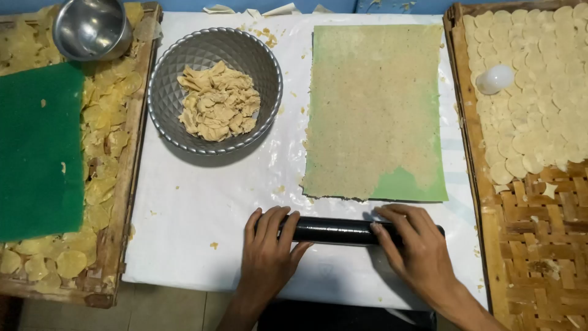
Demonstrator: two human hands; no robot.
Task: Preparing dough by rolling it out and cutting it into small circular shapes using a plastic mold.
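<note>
A black rolling pin [335,231] lay crosswise on the white-covered desk [196,208], just below the near edge of a thin sheet of dough [367,116] spread over a green mat [407,186]. The left hand [267,248] rested palm-down on the pin's left end, its fingers [274,220] stretched flat and slightly apart over the pin rather than curled round it. The right hand [413,242] lay on the pin's right end in the same way, fingers [392,219] extended and a little spread, pressing from above and covering that end.

Beyond the pin and to its left stood a faceted metal bowl [160,79] holding a heap of torn dough scraps [218,101]. Farther left of the pin sat a wooden tray [125,184] of yellowish round chips [98,153], partly covered by a green pad [38,147], with a small steel cup [92,26] at its far end. To the right of the pin was a woven bamboo tray [533,245] carrying rows of pale dough discs [539,92] and a white rounded object [495,78] among them. Crumbs dotted the desk around the dough sheet.
</note>
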